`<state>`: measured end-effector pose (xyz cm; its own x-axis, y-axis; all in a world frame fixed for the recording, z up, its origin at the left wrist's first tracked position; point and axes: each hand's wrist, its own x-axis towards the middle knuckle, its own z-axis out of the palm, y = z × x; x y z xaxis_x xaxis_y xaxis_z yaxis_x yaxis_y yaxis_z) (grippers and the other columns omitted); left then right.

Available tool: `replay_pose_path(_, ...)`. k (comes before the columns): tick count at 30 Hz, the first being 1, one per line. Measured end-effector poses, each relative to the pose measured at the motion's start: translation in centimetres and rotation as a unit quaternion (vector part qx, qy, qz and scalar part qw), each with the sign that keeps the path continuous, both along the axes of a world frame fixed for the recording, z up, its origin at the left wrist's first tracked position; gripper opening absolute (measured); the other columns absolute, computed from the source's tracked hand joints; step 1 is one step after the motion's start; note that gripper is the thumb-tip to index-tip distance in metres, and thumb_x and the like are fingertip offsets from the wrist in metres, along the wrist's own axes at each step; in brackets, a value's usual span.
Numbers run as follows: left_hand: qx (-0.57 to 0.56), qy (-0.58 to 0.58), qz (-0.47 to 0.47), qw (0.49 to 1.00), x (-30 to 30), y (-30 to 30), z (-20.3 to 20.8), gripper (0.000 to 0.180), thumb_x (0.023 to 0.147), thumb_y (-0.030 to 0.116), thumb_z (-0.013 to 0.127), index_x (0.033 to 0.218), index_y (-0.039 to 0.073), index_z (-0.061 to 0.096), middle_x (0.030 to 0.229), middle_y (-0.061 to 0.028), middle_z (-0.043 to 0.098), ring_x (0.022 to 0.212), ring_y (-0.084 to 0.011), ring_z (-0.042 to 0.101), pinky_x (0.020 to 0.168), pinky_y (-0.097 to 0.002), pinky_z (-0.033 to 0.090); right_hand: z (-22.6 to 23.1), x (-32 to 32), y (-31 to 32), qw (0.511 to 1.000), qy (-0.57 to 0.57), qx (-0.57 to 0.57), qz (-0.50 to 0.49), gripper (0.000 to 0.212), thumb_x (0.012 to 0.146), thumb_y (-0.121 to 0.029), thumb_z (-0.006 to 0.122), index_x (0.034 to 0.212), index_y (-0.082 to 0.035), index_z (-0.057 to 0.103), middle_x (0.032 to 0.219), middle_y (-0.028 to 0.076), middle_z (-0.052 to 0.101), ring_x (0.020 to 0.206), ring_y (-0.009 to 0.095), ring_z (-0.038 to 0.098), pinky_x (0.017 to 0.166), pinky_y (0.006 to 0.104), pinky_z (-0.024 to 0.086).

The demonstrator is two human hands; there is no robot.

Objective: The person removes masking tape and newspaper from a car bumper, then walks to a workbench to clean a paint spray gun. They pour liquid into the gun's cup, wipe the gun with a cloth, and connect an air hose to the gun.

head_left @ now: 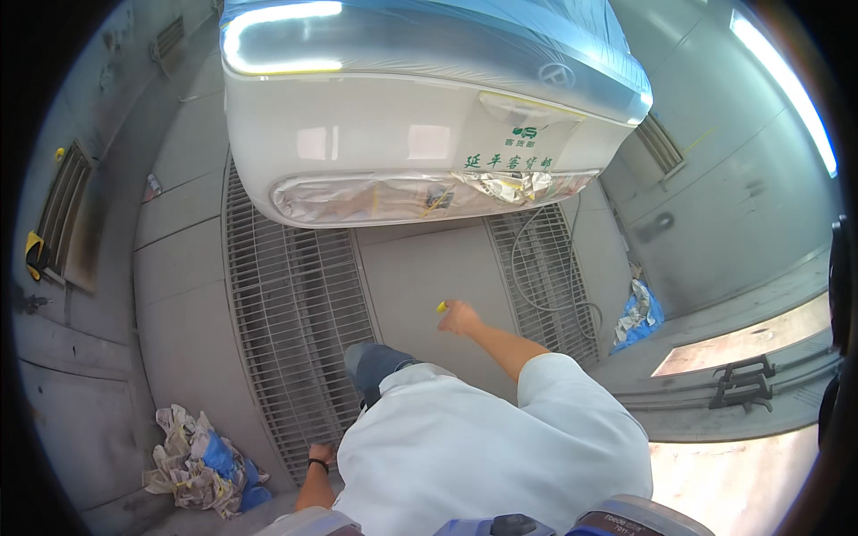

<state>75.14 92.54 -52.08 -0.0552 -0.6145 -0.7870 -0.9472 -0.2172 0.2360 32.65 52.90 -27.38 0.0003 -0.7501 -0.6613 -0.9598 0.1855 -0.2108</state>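
My right hand is stretched out ahead over the floor, its fingers closed round a small yellow object, too small to name surely. My left hand, with a dark band at the wrist, hangs low at my side above a floor grate. Its fingers are too small and partly hidden to read. Ahead, apart from both hands, stands the white end of a vehicle. Blue plastic film covers its upper part; crumpled masking paper lies along its lower edge, with yellow tape.
Crumpled paper and blue film lie on the floor at the left. A smaller heap lies by the right wall. A hose loops across the second grate. Grey walls with vents and a bright lamp stand around.
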Motion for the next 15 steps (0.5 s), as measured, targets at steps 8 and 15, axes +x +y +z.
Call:
replay_pose_path(8, -0.139, 0.244, 0.554, 0.784, 10.6, -5.2, 2.3, 0.037, 0.092, 0.023, 0.071, 0.115, -0.005, 0.071, 0.099, -0.0179, 0.077, 0.082, -0.0254, 0.075, 0.073, -0.0367, 0.059, -9.5, 8.0, 3.9, 0.956, 0.149, 0.043, 0.249, 0.051, 0.075, -0.031, 0.079, 0.119, -0.006, 0.073, 0.112, 0.018, 0.074, 0.103, 0.036, 0.073, 0.089, 0.0472, 0.059)
replay_pose_path(15, -0.125, 0.181, 0.58, 0.784, 28.1, 1.3, 1.8, 0.034, 0.095, 0.014, 0.063, 0.12, -0.009, 0.068, 0.102, -0.0179, 0.075, 0.077, -0.0227, 0.072, 0.065, -0.0317, 0.058, -7.8, 26.9, 0.5, 0.97, -0.06, -0.047, 0.23, 0.048, 0.079, -0.023, 0.077, 0.124, -0.005, 0.071, 0.113, 0.022, 0.074, 0.107, 0.038, 0.07, 0.094, 0.0465, 0.056)
